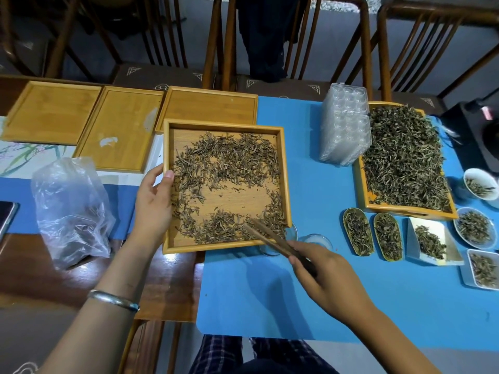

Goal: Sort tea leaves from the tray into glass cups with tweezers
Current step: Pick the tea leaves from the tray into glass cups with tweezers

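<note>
A square wooden tray (168,184) sits in front of me with dry tea leaves (226,163) spread in a ring around a bare centre. My left hand (154,201) grips the tray's left rim, thumb over the edge. My right hand (324,276) holds dark wooden tweezers (272,238), whose tips reach over the tray's near right corner into the leaves. Two small glass cups (320,240) stand just beyond the tray's near right corner, one partly hidden by the tray and the tweezers.
Three bare wooden trays (118,130) lie at the back left. A crumpled plastic bag (70,206) sits left. A stack of clear plastic containers (345,125), a large tray heaped with tea (402,160) and several small dishes of leaves (386,236) fill the right. Chairs stand behind.
</note>
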`<action>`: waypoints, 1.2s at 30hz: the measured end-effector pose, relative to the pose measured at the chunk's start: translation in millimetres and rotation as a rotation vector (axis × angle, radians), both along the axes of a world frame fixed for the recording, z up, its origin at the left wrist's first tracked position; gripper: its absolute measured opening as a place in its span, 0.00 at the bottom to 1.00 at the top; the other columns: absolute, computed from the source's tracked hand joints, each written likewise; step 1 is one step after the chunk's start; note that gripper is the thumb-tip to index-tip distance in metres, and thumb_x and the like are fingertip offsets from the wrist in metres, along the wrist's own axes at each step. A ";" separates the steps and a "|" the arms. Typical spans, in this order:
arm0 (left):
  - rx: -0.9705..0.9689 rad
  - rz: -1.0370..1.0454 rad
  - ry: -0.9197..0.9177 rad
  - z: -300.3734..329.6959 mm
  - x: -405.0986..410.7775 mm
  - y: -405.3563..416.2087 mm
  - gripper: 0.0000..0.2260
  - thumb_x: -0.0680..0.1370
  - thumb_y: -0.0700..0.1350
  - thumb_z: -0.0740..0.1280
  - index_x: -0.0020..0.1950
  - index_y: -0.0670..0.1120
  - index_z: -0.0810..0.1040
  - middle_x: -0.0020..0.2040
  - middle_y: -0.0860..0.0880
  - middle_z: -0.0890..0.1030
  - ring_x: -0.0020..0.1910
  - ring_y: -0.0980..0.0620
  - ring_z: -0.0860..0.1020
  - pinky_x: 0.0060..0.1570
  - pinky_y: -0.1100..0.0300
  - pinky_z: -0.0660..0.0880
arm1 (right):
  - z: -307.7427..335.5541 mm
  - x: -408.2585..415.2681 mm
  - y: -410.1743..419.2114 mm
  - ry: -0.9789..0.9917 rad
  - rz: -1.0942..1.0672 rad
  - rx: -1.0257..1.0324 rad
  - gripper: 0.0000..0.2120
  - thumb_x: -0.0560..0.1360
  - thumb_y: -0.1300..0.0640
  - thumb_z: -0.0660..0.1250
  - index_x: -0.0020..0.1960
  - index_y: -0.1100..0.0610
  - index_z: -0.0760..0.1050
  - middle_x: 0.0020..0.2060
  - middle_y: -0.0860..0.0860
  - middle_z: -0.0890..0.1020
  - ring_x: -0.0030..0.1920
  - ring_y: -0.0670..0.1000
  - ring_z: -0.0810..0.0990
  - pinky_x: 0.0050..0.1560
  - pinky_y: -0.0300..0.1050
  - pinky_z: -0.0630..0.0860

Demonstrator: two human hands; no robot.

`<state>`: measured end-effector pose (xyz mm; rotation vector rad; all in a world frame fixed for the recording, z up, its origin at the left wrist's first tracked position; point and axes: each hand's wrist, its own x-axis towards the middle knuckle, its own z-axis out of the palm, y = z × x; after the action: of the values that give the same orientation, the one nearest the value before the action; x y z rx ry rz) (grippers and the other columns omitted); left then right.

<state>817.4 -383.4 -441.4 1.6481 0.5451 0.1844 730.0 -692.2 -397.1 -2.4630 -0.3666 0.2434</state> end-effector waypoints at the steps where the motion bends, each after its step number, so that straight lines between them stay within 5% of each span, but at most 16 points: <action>1: 0.005 -0.003 0.001 0.7 -0.1 -0.4 0.17 0.82 0.52 0.62 0.69 0.47 0.71 0.41 0.55 0.81 0.35 0.66 0.80 0.36 0.68 0.75 | -0.2 2.6 3.2 0.010 0.037 -0.030 0.13 0.78 0.49 0.62 0.62 0.46 0.74 0.42 0.41 0.80 0.38 0.38 0.75 0.33 0.38 0.72; 7: 0.033 -0.010 -0.001 3.0 -1.5 0.6 0.17 0.82 0.54 0.62 0.69 0.49 0.72 0.44 0.43 0.74 0.42 0.48 0.72 0.44 0.53 0.70 | -3.1 7.7 -2.5 0.045 0.066 -0.101 0.12 0.78 0.48 0.60 0.62 0.44 0.73 0.43 0.41 0.80 0.39 0.43 0.77 0.34 0.45 0.74; 10: 0.053 -0.011 0.002 3.1 -2.1 0.6 0.18 0.82 0.54 0.62 0.70 0.48 0.71 0.44 0.43 0.73 0.42 0.48 0.71 0.41 0.55 0.70 | -4.7 6.0 -12.3 0.065 0.031 -0.103 0.11 0.78 0.51 0.62 0.60 0.45 0.74 0.34 0.35 0.73 0.33 0.37 0.72 0.30 0.41 0.67; 13: 0.066 -0.015 0.010 3.4 -2.5 0.5 0.18 0.82 0.54 0.61 0.70 0.49 0.71 0.44 0.43 0.73 0.41 0.48 0.71 0.38 0.57 0.69 | -5.6 3.1 -21.1 0.092 -0.009 -0.095 0.10 0.78 0.52 0.62 0.58 0.46 0.75 0.31 0.37 0.72 0.31 0.40 0.72 0.29 0.39 0.64; 20: 0.032 -0.007 0.024 2.6 -1.1 0.8 0.17 0.82 0.54 0.62 0.69 0.49 0.72 0.44 0.43 0.74 0.41 0.47 0.71 0.42 0.54 0.69 | -7.5 -4.0 -38.0 0.123 -0.063 -0.093 0.09 0.78 0.52 0.61 0.55 0.48 0.76 0.34 0.46 0.79 0.30 0.43 0.73 0.28 0.44 0.69; 29: 0.050 -0.002 0.024 1.9 -2.6 1.6 0.17 0.82 0.54 0.61 0.68 0.49 0.72 0.38 0.47 0.74 0.34 0.54 0.71 0.33 0.61 0.70 | -0.4 -8.4 -41.3 0.080 -0.127 -0.028 0.10 0.77 0.54 0.64 0.57 0.48 0.78 0.34 0.43 0.80 0.31 0.42 0.75 0.27 0.32 0.63; 34: 0.054 0.018 0.005 2.4 -1.7 5.5 0.17 0.82 0.54 0.62 0.67 0.48 0.73 0.39 0.48 0.75 0.34 0.55 0.73 0.34 0.64 0.70 | -3.4 0.4 -24.3 0.062 -0.100 -0.074 0.09 0.77 0.54 0.63 0.57 0.49 0.76 0.35 0.42 0.78 0.31 0.42 0.74 0.28 0.35 0.64; 36: 0.070 0.027 -0.014 3.3 -0.9 6.6 0.14 0.82 0.52 0.62 0.65 0.48 0.73 0.39 0.53 0.77 0.32 0.62 0.75 0.33 0.71 0.72 | -5.5 0.2 -21.8 0.068 -0.096 -0.106 0.09 0.78 0.53 0.63 0.57 0.50 0.76 0.36 0.42 0.77 0.32 0.44 0.74 0.30 0.41 0.69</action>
<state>816.6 -376.8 -438.1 1.7067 0.5559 0.2365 730.2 -714.0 -402.6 -2.5604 -0.2108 0.3127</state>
